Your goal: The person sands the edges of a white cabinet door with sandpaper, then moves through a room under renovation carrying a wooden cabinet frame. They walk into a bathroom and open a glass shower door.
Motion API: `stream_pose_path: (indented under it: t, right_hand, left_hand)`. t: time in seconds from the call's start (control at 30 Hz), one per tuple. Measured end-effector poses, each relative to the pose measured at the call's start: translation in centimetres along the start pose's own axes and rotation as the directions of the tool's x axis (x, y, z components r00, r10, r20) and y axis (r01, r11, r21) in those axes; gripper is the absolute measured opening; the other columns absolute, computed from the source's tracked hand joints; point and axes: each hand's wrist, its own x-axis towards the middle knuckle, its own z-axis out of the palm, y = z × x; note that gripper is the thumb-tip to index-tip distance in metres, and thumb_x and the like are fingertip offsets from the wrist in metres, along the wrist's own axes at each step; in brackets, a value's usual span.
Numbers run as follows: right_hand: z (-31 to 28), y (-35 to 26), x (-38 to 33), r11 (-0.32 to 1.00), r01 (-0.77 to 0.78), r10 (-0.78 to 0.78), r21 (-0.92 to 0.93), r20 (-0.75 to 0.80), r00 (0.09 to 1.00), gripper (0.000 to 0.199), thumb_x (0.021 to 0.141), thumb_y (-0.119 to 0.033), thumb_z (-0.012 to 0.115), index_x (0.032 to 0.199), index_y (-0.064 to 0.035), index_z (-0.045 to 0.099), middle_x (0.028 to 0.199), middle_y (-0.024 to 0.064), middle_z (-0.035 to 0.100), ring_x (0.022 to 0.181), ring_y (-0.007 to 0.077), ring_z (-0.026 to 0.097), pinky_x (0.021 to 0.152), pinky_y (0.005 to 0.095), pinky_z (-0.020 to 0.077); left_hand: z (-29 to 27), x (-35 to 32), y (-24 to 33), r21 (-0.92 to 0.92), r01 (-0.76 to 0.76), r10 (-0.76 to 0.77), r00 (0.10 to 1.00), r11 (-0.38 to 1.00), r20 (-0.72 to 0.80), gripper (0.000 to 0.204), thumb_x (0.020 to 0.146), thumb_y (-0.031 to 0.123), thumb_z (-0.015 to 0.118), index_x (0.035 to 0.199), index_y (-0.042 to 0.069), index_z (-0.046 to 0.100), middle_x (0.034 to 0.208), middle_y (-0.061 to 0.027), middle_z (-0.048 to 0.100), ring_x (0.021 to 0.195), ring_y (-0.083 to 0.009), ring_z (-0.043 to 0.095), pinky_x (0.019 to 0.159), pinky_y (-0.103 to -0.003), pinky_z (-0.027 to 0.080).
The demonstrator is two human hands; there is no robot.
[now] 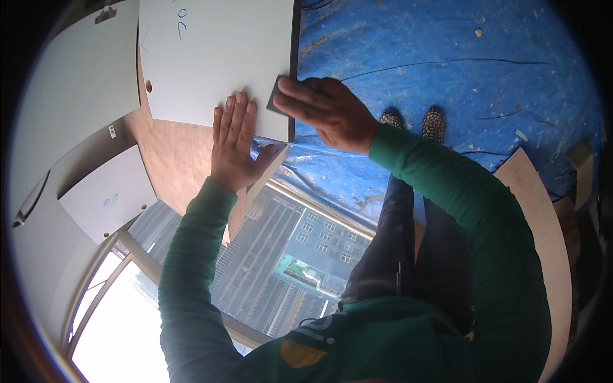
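A white panel (211, 57) with a dark edge strip (294, 38), blue pen marks and a round hole spans the upper middle. My left hand (237, 140) rests flat near the panel's lower edge, its fingers stretched out and its thumb apart. At the right corner my right hand (335, 113) grips a dark flat rectangular piece (274, 97), pressing it on the panel's face beside the dark strip. The fingers cover much of this piece, so its exact kind cannot be made out.
Blue sheeting (440, 38) covers the floor, with my shoes (433, 124) on it. White cabinet doors (83, 76) and a smaller white panel (108, 191) stand at left. Beneath the panel lies a wooden board (166, 153). A window (281, 255) is near me; a tan sheet (539, 217) leans at right.
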Motion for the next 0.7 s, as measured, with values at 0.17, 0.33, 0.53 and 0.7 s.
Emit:
stream_pose_path:
  t: [0.17, 0.33, 0.53, 0.7]
  right_hand:
    - [-2.6, 5.8, 7.7, 0.988, -0.007, -0.032, -0.154, -0.251, 0.967, 0.085, 0.081, 0.015, 0.061, 0.157, -0.0151, 0.036, 0.164, 0.0080, 0.034, 0.123, 0.0317, 0.057, 0.102, 0.0398, 0.0524]
    - [-0.6, -5.5, -4.9, 0.985, 0.020, -0.071, 0.170, 0.302, 0.951, 0.063, 0.095, -0.006, 0.061, 0.154, -0.0246, 0.045, 0.161, -0.0139, 0.039, 0.118, 0.0144, 0.057, 0.104, 0.0323, 0.0481]
    - [-6.1, -7.0, -15.9, 0.796, -0.590, 0.462, 0.138, 0.493, 0.737, 0.074, 0.083, 0.012, 0.058, 0.152, -0.0124, 0.043, 0.161, 0.0098, 0.040, 0.102, 0.0289, 0.062, 0.096, 0.0392, 0.0510]
    - [-14.0, -2.2, -21.2, 0.608, -0.793, 0.790, -0.036, 0.124, 0.600, 0.054, 0.100, 0.005, 0.048, 0.152, -0.0115, 0.045, 0.155, 0.0175, 0.045, 0.142, 0.0334, 0.045, 0.116, 0.0386, 0.0396]
  left_hand:
    - [-0.1, 0.4, -0.5, -0.062, -0.029, 0.030, 1.000, 0.998, 0.002, 0.080, 0.102, 0.057, 0.042, 0.160, 0.004, 0.025, 0.166, -0.0194, 0.026, 0.155, -0.0361, 0.021, 0.125, -0.054, 0.011]
    - [-0.4, 0.3, 0.2, -0.135, 0.064, -0.060, 0.998, 0.989, 0.036, 0.079, 0.105, 0.060, 0.028, 0.160, 0.003, 0.024, 0.167, -0.0202, 0.023, 0.156, -0.0363, 0.018, 0.125, -0.054, 0.009]
    - [-0.6, 5.0, 4.0, -0.072, 0.080, -0.077, 0.996, 0.994, 0.049, 0.092, 0.093, 0.047, 0.059, 0.162, 0.003, 0.016, 0.169, -0.0203, 0.015, 0.156, -0.0413, 0.010, 0.124, -0.059, 0.008]
    - [-1.2, 16.6, 1.9, 0.043, -0.035, 0.037, 0.997, 0.998, -0.066, 0.096, 0.083, 0.019, 0.065, 0.162, 0.001, 0.014, 0.167, -0.0232, 0.018, 0.155, -0.0437, 0.013, 0.124, -0.058, 0.012]
